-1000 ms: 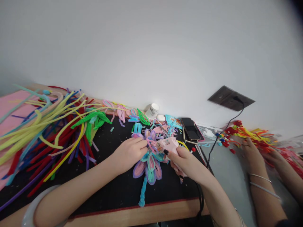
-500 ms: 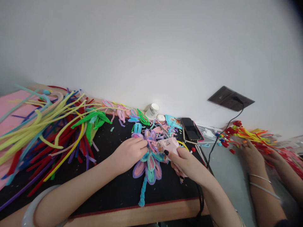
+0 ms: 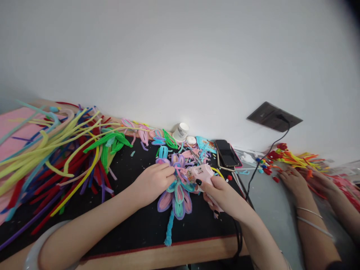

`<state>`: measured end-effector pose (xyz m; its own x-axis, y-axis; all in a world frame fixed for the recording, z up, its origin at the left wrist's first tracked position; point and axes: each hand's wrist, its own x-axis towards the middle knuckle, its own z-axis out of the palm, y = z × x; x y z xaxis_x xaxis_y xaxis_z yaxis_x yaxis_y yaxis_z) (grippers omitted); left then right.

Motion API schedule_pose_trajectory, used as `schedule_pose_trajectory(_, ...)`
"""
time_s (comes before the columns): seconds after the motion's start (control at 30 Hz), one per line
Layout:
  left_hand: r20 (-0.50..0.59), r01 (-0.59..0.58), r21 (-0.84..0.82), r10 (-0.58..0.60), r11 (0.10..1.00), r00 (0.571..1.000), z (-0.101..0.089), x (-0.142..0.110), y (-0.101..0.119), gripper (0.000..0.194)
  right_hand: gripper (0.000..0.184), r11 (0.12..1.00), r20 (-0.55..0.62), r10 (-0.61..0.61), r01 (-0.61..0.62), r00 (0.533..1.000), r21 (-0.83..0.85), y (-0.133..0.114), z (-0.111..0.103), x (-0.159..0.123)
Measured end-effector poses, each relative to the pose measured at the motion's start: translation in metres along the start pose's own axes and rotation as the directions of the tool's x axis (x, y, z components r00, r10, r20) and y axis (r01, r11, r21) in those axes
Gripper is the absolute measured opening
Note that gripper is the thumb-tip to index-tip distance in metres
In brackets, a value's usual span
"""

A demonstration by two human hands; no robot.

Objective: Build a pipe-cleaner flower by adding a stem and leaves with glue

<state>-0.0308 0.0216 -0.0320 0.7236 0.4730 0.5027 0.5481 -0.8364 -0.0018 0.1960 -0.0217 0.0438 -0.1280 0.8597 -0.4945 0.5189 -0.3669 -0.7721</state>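
A flower made of pipe cleaners (image 3: 179, 198), with looped petals in purple, pink and teal, lies on the black mat. Its twisted blue stem (image 3: 169, 228) points toward the table's front edge. My left hand (image 3: 156, 183) is closed on the flower's upper left petals, its fingertips partly hidden. In my right hand (image 3: 218, 193) is a pink glue gun (image 3: 204, 172), gripped by its handle. The gun's front end points left at the middle of the flower, close to my left fingers. Whether its tip touches the flower I cannot tell.
Many loose pipe cleaners (image 3: 70, 161) spread over the left side. Along the wall stand a paper cup (image 3: 181, 132), a white case (image 3: 191, 140) and a phone (image 3: 227, 153). A black cord (image 3: 261, 157) hangs from the socket. At right, another person's hands (image 3: 294, 182) handle red pieces.
My hands, the flower and the glue gun stay nearly still. The other person's hands have shifted slightly left among the red and orange pieces.
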Motion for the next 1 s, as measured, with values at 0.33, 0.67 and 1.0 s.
schedule_pose_trajectory(0.33,-0.004,0.003,-0.011,-0.004,1.0,1.0,-0.0014,0.0009,0.0002,0.023,0.031,0.997,-0.037,-0.002,0.0,0.999,-0.073,-0.0008,0.0027,0.0006)
schedule_pose_trajectory(0.67,-0.004,0.004,-0.012,-0.004,1.0,1.0,-0.0025,0.0017,0.0,0.023,0.03,0.998,-0.016,0.004,-0.005,1.0,-0.059,-0.0025,0.0024,0.0011)
schedule_pose_trajectory(1.0,-0.006,0.006,-0.017,-0.006,1.0,1.0,-0.0006,0.0008,0.0003,0.024,0.031,0.997,-0.01,-0.006,0.005,1.0,-0.076,-0.0002,0.0007,0.0014)
